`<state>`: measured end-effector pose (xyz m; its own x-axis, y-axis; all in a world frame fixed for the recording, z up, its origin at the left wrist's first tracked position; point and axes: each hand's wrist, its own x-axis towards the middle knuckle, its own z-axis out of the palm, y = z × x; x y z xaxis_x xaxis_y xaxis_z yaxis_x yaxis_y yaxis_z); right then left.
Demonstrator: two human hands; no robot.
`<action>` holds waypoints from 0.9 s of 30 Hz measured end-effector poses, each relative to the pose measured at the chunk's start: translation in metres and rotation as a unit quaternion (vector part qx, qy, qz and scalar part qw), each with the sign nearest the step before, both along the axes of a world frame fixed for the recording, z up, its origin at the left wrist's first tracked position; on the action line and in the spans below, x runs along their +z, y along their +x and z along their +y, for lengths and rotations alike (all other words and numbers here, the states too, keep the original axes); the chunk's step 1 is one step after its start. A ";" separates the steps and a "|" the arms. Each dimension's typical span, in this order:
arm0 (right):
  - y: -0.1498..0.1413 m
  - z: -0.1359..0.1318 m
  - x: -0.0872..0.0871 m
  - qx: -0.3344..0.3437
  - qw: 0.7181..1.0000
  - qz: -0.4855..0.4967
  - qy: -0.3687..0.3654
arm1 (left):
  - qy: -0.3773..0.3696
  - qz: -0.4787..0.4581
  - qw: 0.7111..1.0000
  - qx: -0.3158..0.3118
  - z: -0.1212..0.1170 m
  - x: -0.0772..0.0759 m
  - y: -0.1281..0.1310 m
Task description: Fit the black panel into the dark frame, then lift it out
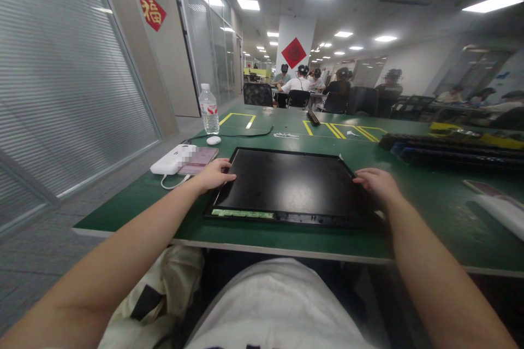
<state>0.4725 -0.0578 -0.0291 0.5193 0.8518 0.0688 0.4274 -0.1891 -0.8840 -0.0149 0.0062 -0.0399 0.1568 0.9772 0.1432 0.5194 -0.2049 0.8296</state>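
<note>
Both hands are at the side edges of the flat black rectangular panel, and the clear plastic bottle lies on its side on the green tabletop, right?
No: the clear plastic bottle stands upright on the green tabletop, as the head view shows. The left hand and right hand are indeed at the side edges of the flat black rectangular panel.

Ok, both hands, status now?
Left hand: at left edge of black panel, thumb on top; grip unclear.
Right hand: fingertips at its right edge; grip unclear.

Near the counter's (pixel 135 201) left edge, a bottle (pixel 209 111) stands upright behind a round white item (pixel 213 140), with a white power bank (pixel 170 160) closer to the front edge.
</note>
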 end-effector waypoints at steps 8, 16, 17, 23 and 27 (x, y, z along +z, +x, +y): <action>0.011 0.008 -0.010 -0.002 0.997 -0.069 -0.021 | -0.012 -0.023 1.000 0.004 -0.007 0.006 0.004; 0.009 0.006 -0.007 -0.010 0.992 -0.117 -0.040 | 0.070 0.148 0.985 -0.055 -0.010 0.013 -0.002; 0.009 0.006 -0.007 -0.009 0.992 -0.117 -0.039 | 0.102 0.181 0.975 -0.079 -0.012 0.014 -0.002; 0.009 0.005 -0.008 -0.002 0.993 -0.114 -0.039 | 0.130 0.254 0.931 -0.228 -0.025 0.028 -0.006; 0.008 0.004 -0.007 -0.004 0.992 -0.119 -0.035 | 0.102 0.260 0.918 -0.281 -0.031 0.035 -0.008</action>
<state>0.4806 -0.0538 -0.0365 0.5024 0.8547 0.1306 0.6210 -0.2516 -0.7423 -0.0231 -0.0245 -0.0044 0.7275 0.6818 0.0772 0.5986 -0.6856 0.4143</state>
